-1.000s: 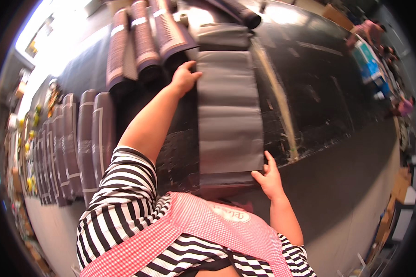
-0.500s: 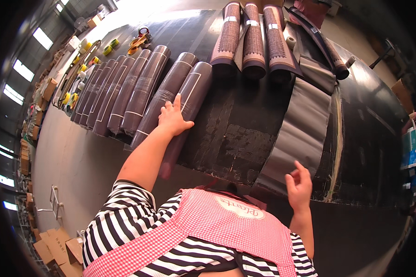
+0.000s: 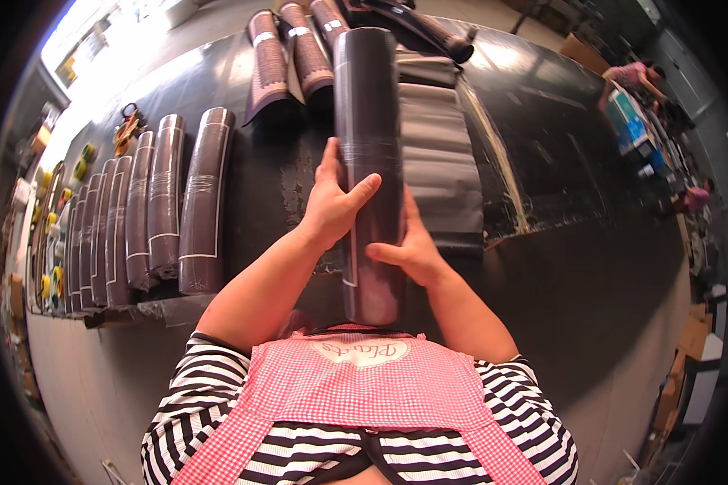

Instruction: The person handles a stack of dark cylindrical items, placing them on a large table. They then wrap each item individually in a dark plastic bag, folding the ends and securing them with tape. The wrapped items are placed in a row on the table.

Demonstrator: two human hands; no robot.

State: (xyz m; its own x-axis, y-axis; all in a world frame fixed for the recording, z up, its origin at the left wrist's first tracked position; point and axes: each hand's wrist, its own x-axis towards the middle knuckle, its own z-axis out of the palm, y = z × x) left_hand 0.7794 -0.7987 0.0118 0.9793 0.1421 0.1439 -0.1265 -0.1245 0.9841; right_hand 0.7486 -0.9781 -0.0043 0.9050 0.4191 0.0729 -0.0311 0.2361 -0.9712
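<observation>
A dark plastic-wrapped roll (image 3: 370, 97) stands lengthwise in front of me, its lower end close to my apron. My left hand (image 3: 336, 202) grips its left side, thumb across the front. On the other side, lower down, my right hand (image 3: 416, 250) holds it with the thumb on the front and the fingers partly hidden behind. Just to the right, a grey sheet (image 3: 443, 149) lies spread on the black table (image 3: 534, 121), partly covered by the roll. Several similar wrapped rolls (image 3: 205, 202) are lined up at the left.
Patterned rolls (image 3: 268, 56) lie at the table's far side, with a longer dark roll (image 3: 429, 32) beyond the sheet. Tape rolls (image 3: 81, 166) sit at the far left. Two other people (image 3: 639, 81) are at the right, near a blue-and-white box (image 3: 627, 121).
The nearest wrapped roll has left the row and come to the middle, in front of me. My right hand has joined my left on it. The view has swung to the right.
</observation>
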